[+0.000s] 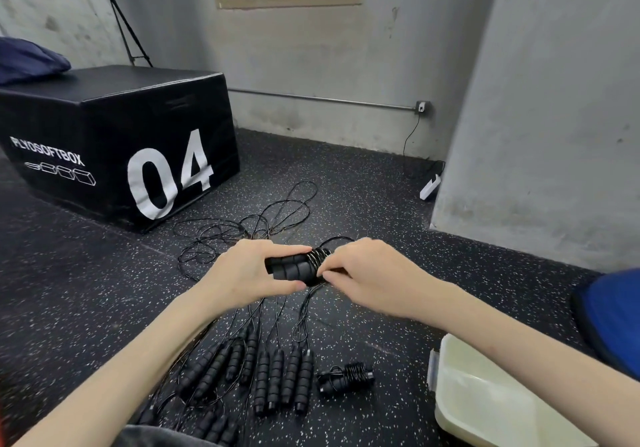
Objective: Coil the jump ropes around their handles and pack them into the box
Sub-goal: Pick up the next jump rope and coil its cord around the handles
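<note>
Black foam handles (292, 268), 1 pair, held above the floor: left hand (249, 273) curled round them, right hand (360, 273) pinching cord onto a partly wound coil. Finished: 1 coiled rope (346, 377) beside the white box (485, 405), seemingly unpacked; several uncoiled ropes (277, 381) remain.

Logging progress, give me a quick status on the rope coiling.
Left hand grips the paired handles; right hand pinches the cord. One coiled rope lies on the floor. Box beside it. Nothing in the way.
</note>
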